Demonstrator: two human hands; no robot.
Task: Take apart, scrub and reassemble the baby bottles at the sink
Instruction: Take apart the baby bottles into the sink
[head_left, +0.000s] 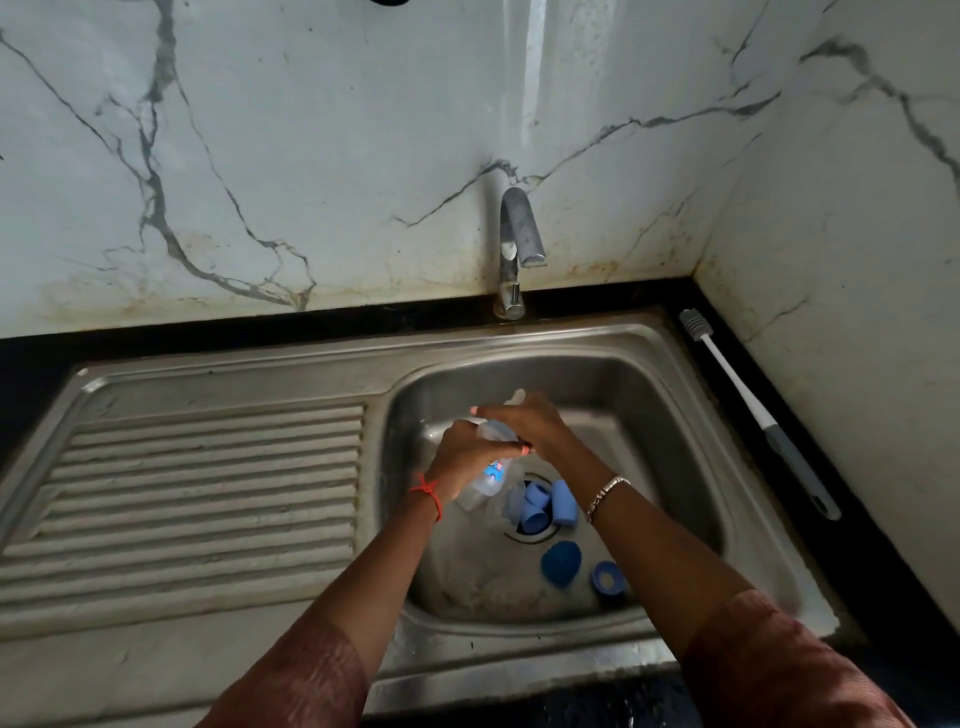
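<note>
Over the steel sink basin (670, 415), my left hand (462, 452) grips the body of a clear baby bottle (491, 475) with a blue print, tilted with its base toward me. My right hand (524, 423) is closed over the bottle's top end, where a pale teat tip (518, 396) pokes out behind the fingers. On the basin floor lie a second clear bottle (506, 506), two blue ring collars (536, 506) over the drain, a blue cap (563, 501), a blue dome cover (561, 562) and a blue ring (605, 577).
A chrome tap (514, 249) stands behind the basin, no water running. A white-and-grey bottle brush (753, 410) lies on the black counter at the right, against the marble wall. The ribbed draining board (208, 483) spreads to the left.
</note>
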